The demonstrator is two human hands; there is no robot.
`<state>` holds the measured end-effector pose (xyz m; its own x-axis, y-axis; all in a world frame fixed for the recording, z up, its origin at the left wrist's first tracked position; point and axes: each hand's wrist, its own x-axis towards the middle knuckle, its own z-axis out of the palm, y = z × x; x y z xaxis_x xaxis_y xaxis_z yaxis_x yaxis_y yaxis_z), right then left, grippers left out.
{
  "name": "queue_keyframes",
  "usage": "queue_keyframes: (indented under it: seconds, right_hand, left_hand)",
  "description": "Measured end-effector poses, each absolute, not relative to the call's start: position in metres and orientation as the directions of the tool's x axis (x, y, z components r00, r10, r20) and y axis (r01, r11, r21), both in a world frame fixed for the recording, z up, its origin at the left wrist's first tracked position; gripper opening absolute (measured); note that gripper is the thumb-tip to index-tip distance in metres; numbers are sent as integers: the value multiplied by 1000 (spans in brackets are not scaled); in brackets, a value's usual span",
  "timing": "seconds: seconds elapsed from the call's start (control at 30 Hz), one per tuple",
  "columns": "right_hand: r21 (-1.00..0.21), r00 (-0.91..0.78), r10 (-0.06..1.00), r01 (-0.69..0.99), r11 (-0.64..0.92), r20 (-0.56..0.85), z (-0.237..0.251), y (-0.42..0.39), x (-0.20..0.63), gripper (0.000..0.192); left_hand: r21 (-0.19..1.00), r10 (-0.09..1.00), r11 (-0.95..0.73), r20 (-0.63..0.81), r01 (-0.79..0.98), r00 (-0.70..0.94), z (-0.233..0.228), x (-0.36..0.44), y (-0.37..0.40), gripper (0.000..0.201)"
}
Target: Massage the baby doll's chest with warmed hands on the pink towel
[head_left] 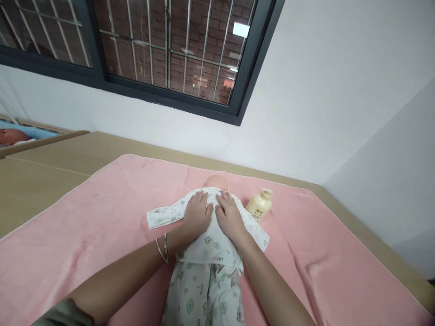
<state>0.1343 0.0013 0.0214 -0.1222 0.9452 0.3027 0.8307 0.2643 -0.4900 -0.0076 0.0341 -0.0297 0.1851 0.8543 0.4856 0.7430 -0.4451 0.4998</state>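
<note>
A baby doll lies on the pink blanket (112, 217), its bald head (216, 182) pointing away from me. It wears a white printed long-sleeved top (210, 249) and matching trousers (190, 292), with the sleeves spread to both sides. My left hand (197, 212) rests flat on the left upper part of the top, fingers stretched out. Across from it, my right hand (230, 215) lies flat on the right upper part. Neither hand grips anything. A cream pump bottle (260, 206) is beside the right sleeve. The doll's face is not visible.
The blanket covers a wooden surface (64, 149) that runs along a white wall (306, 99). A dark-framed window (163, 97) with metal bars is above. At the far left, another doll (13, 136) lies in a wooden-edged box with blue cloth.
</note>
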Motion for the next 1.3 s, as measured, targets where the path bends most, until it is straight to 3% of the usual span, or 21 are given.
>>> queue_keyframes:
  seconds: [0.13, 0.33, 0.47, 0.6, 0.77, 0.87, 0.97, 1.03, 1.13, 1.3]
  right_hand:
    - [-483, -73, 915, 831, 276, 397, 22, 1, 134, 51]
    - [-469, -152, 937, 834, 292, 313, 18, 4, 131, 45]
    - [-524, -161, 925, 785, 331, 344, 32, -5, 126, 45]
    - [-636, -161, 893, 650, 417, 421, 57, -14, 131, 45]
    - [-727, 9, 902, 595, 342, 431, 95, -18, 175, 45]
    - [-639, 155, 847, 728, 251, 509, 118, -27, 207, 47]
    - [-563, 228, 805, 812, 154, 548, 132, -36, 231, 50]
    - [-572, 263, 814, 814, 101, 518, 133, -37, 239, 51]
    - [-589, 263, 843, 805, 76, 469, 124, -27, 243, 53]
    - [-574, 210, 889, 816, 69, 407, 106, -8, 234, 56]
  left_hand:
    - [481, 858, -439, 476, 759, 195, -27, -8, 34, 51]
    - [409, 854, -448, 459, 795, 245, -11, -8, 25, 50]
    - [390, 824, -507, 481, 769, 300, 6, -4, 14, 50]
    - [584, 828, -550, 474, 597, 300, 35, 9, 5, 62]
    - [800, 830, -542, 462, 257, 312, 79, 44, -4, 71]
    - [944, 889, -292, 327, -154, 321, 95, 71, -2, 58]
    - [853, 925, 143, 66, -502, 375, 106, 94, 9, 55]
    - [752, 906, 332, -87, -569, 414, 112, 106, 19, 63]
    - [666, 863, 480, -238, -571, 446, 116, 117, 33, 72]
    - [529, 828, 556, -282, -641, 485, 115, 130, 40, 75]
